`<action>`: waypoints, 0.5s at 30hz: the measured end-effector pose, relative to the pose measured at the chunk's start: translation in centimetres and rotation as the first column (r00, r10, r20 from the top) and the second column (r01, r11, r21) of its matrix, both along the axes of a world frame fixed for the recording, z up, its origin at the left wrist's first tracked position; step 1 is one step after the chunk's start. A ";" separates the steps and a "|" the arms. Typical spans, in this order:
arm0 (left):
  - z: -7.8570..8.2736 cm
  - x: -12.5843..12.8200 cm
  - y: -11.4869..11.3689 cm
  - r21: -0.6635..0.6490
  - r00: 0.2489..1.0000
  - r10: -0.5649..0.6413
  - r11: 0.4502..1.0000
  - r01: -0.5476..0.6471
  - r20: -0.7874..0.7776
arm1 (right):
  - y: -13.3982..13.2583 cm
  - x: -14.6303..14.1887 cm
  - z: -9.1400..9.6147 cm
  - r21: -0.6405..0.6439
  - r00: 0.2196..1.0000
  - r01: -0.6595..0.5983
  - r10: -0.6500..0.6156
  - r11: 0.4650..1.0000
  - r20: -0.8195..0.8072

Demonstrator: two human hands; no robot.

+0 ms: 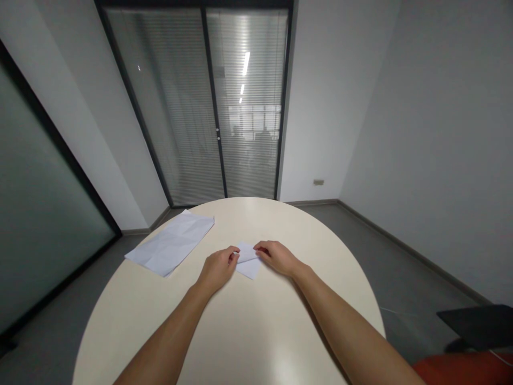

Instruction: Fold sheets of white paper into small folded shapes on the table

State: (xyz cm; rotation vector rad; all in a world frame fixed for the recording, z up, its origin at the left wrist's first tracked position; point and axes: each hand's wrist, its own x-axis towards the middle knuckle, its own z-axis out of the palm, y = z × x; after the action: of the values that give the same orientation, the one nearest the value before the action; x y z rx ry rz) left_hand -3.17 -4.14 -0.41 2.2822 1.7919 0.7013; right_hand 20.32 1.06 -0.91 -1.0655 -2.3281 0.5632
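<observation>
A small folded piece of white paper (247,253) lies near the middle of the round table, with a pointed lower part toward me and a folded band across it. At its left edge my left hand (219,267) pinches the paper between thumb and fingers. My right hand (276,256) grips the opposite edge the same way, fingers curled together. Both forearms come in from the near side, and the hands are a short gap apart with the paper between them.
Larger white sheets of paper (172,240) lie at the table's left edge, slightly overhanging it. The cream round table (240,331) stands before a glass partition with blinds (248,149). A black flat object (481,323) and something red (460,369) sit at lower right.
</observation>
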 end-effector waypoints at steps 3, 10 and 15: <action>0.0 0.0 0.1 -0.002 1.000 0.004 1.000 -0.004 0.012 | 0.1 0.0 -0.2 0.006 1.000 0.013 -0.013 1.000 0.001; -0.3 -0.1 0.3 -0.009 0.999 0.005 1.000 -0.005 0.039 | 0.0 0.0 -0.1 0.001 0.999 0.049 -0.049 0.999 -0.006; -0.1 0.1 0.2 -0.025 0.999 0.033 0.999 -0.032 0.040 | 0.0 0.0 -0.3 -0.003 0.998 0.060 -0.060 0.998 -0.013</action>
State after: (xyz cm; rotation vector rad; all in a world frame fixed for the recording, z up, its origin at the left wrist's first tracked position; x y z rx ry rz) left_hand -3.03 -3.91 -0.54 2.2118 1.8136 0.7221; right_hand 20.27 1.11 -1.20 -1.1257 -2.2767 0.5485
